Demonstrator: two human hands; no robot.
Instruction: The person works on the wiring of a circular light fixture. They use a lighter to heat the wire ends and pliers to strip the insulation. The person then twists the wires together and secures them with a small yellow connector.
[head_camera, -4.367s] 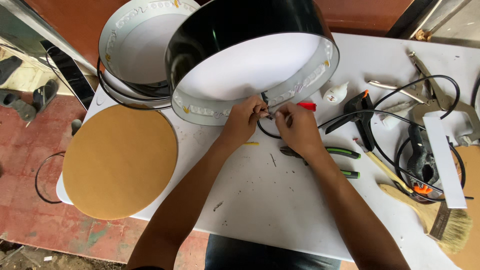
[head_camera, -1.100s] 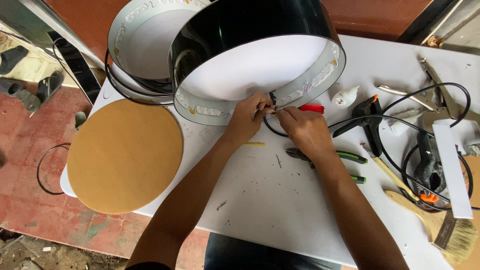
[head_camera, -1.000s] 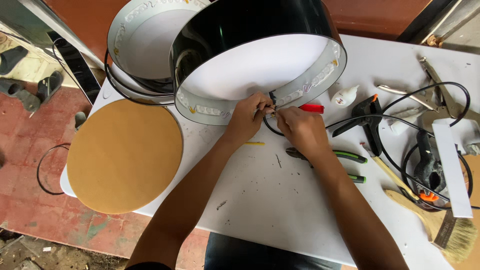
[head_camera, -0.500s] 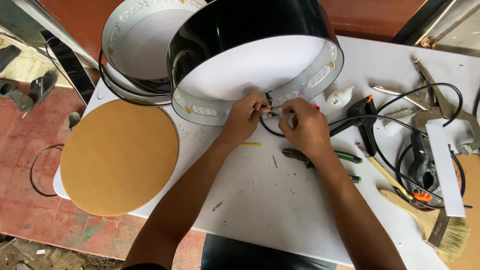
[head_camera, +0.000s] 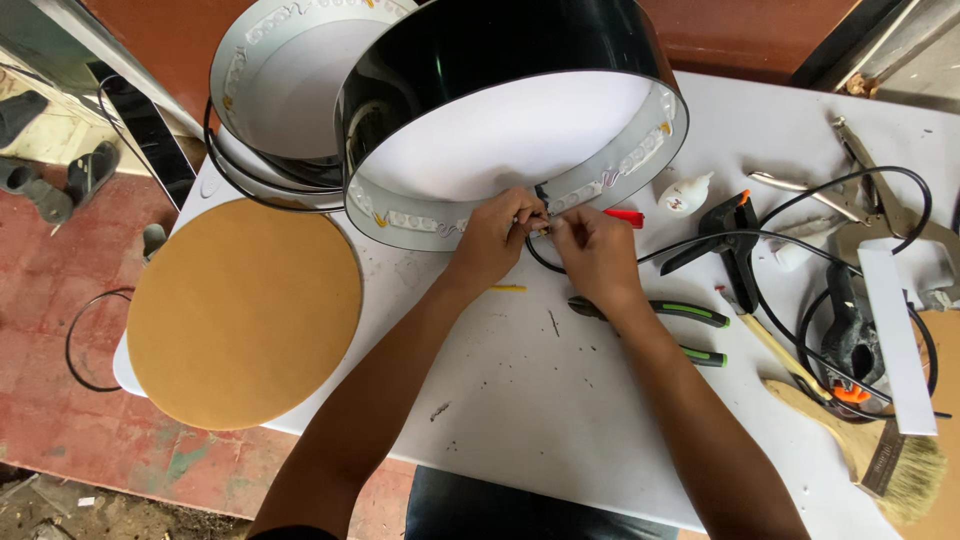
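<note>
Both hands, left hand (head_camera: 497, 238) and right hand (head_camera: 590, 250), pinched shut on thin wire (head_camera: 535, 222) at the black drum's (head_camera: 500, 60) 6 o'clock rim. I'd brace on the desk (head_camera: 560, 400), keep slack.

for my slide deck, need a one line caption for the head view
Left hand and right hand pinch a black wire at the rim of a black round drum on a white table.
</note>
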